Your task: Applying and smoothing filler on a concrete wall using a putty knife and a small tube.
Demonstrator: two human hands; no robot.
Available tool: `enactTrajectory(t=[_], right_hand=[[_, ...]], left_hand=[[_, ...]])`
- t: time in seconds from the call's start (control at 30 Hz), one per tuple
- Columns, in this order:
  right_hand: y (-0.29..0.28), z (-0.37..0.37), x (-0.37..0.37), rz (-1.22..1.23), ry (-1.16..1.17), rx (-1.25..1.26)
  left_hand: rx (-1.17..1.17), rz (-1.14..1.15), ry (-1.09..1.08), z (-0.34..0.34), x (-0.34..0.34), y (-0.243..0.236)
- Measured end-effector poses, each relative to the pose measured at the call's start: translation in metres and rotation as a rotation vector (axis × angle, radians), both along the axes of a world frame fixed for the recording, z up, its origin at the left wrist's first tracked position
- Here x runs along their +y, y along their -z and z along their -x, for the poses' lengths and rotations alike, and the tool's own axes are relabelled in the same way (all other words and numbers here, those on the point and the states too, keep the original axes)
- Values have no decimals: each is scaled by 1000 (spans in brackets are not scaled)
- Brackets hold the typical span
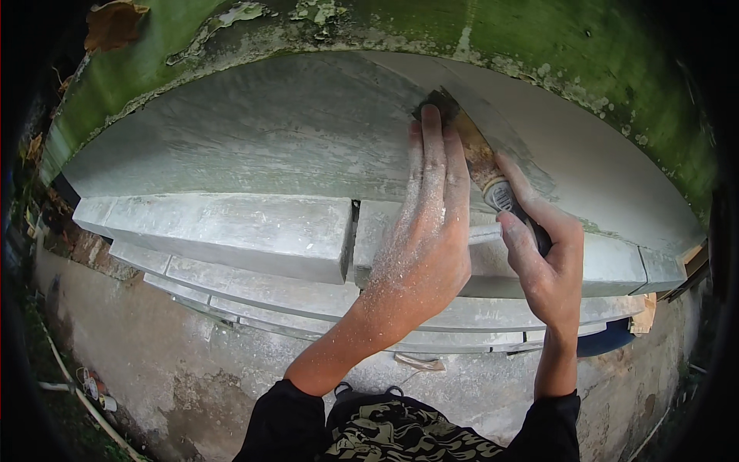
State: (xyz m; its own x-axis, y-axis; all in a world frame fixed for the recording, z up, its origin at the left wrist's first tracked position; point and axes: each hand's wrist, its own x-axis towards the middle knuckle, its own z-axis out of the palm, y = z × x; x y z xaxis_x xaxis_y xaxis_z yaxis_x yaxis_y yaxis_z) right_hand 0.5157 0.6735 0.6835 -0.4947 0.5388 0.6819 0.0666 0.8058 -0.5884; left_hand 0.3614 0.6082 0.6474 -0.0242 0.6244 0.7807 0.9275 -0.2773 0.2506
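My right hand (pixel 550 254) grips the black handle of a putty knife (pixel 477 158), whose stained blade rests angled on the sloping grey-white plastered panel (pixel 231 131). My left hand (pixel 419 231), speckled with white dust, has its fingers stretched side by side, fingertips on a dark patch or pad (pixel 445 98) at the blade's far end; I cannot make out which it is. Below both hands runs a pale ledge of blocks (pixel 223 231) with gaps between sections.
A mossy green, peeling edge (pixel 123 69) arches over the panel, with a dry leaf (pixel 112 27) on it. Lower pale steps (pixel 231 289) lie under the ledge, above a stained concrete floor (pixel 131 331). Small items (pixel 96 389) and a pole (pixel 77 393) lie at lower left.
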Motion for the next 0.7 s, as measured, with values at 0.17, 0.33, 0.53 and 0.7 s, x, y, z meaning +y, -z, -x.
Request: enactTrajectory(t=[0.17, 0.33, 0.53, 0.7], right_hand=[[4, 16, -6, -130, -41, 3], [-8, 21, -4, -11, -3, -22], [-9, 5, -10, 81, -31, -26], [-9, 14, -6, 74, -41, -49]], left_hand=[[-18, 50, -75, 9, -11, -5], [-5, -6, -54, 15, -3, -7], [-9, 22, 5, 4, -6, -4], [-44, 7, -10, 13, -10, -7]])
